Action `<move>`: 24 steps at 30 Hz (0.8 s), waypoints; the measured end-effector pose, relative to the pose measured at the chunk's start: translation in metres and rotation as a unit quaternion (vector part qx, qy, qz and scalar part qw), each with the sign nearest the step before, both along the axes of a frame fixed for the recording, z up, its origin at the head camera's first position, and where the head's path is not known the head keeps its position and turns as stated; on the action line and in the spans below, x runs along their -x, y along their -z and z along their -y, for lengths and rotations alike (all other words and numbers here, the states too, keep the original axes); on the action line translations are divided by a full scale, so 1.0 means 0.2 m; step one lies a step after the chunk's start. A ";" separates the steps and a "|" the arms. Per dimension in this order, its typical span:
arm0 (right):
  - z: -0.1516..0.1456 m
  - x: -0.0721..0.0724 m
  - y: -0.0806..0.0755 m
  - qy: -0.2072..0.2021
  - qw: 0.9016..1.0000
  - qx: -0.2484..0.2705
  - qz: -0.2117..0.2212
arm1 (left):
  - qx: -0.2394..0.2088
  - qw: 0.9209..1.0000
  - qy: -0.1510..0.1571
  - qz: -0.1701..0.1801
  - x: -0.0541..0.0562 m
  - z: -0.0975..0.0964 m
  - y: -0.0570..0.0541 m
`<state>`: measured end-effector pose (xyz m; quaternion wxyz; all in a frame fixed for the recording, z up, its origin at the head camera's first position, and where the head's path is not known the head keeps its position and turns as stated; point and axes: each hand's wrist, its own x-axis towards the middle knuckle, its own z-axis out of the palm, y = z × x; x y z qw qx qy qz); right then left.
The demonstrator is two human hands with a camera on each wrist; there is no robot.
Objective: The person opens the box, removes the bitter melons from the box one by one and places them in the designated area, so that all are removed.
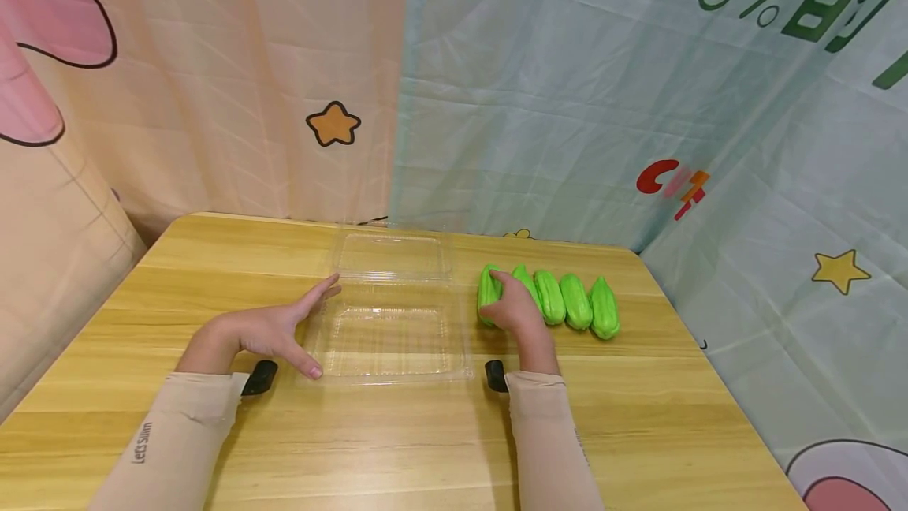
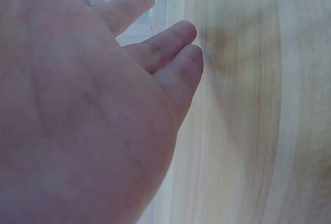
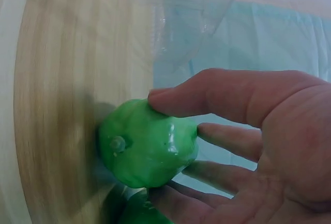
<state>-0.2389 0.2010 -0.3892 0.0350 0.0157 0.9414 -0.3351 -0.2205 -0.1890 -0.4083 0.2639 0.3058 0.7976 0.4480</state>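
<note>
A clear plastic clamshell box (image 1: 390, 341) lies on the table, its lid (image 1: 393, 256) folded open toward the back wall. At its left edge is my left hand (image 1: 273, 331), thumb and fingers spread apart, holding nothing. In the left wrist view the fingers (image 2: 178, 76) reach beside the clear plastic. To the right of the box, my right hand (image 1: 516, 307) grips the leftmost of several green ridged gourd-like vegetables (image 1: 487, 290). In the right wrist view the thumb presses one side of this gourd (image 3: 147, 144) and the fingers lie round the other, with its stub end facing the camera.
The other green gourds (image 1: 576, 302) lie in a row to the right of my right hand. All of it stands on a wooden table (image 1: 397, 448). Printed curtains (image 1: 496, 101) hang behind and beside the table.
</note>
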 end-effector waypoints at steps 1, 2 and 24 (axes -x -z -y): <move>0.00 0.00 0.00 -0.002 1.000 -0.008 -0.003 | 0.000 1.000 0.000 0.001 0.00 0.00 0.00; 0.00 0.00 0.00 -0.003 1.000 -0.013 -0.006 | -0.001 1.000 0.000 0.003 0.00 0.00 0.00; 0.00 -0.02 -0.05 0.011 0.999 0.033 -0.036 | -0.003 1.000 0.002 0.002 0.00 0.00 0.00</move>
